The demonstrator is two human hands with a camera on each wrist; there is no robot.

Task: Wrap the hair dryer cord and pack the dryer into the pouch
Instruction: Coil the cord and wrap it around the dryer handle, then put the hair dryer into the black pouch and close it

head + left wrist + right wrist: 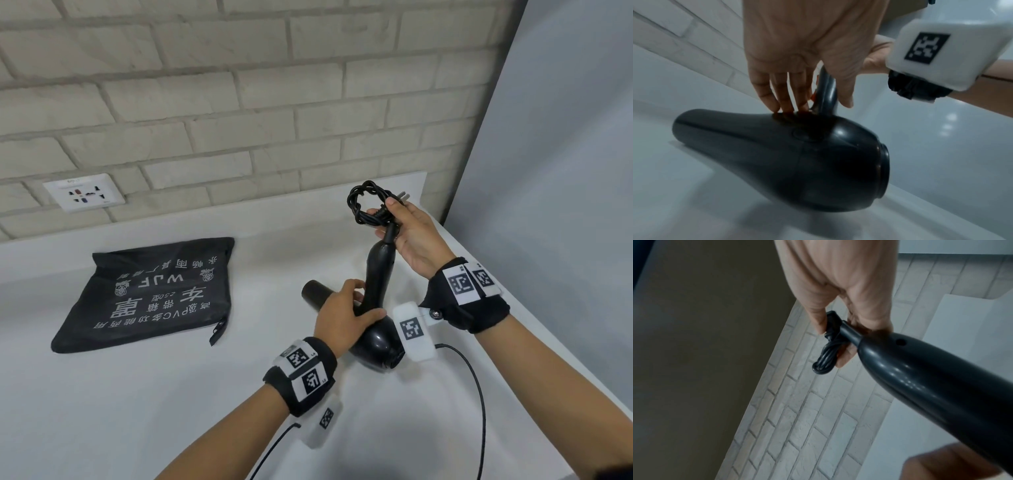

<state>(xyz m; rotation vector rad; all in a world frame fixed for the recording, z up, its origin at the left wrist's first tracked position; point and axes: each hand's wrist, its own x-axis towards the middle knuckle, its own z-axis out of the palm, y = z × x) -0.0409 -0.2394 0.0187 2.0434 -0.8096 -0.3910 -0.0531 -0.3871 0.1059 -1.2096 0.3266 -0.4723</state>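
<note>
My left hand [342, 315] grips the black hair dryer [376, 339] where its handle meets the barrel. Its fingers [777, 97] lie on the barrel and the thumb sits on the other side of the handle. The hair dryer [797, 162] is tilted just above the white counter, handle [378, 270] pointing up and away. At the handle's tip my right hand [411, 236] holds the coiled black cord [364, 202], the plug prongs sticking out by the thumb. The cord [826, 358] is pinched between thumb and fingers of my right hand [838, 280]. The black pouch [154, 294] lies flat to the left, apart from both hands.
The white counter [137, 411] ends at a brick wall with a wall socket [84, 195] at the back left. A grey panel [565, 171] closes off the right side. Thin black camera cables [476, 394] trail from my wrists toward the counter's near edge.
</note>
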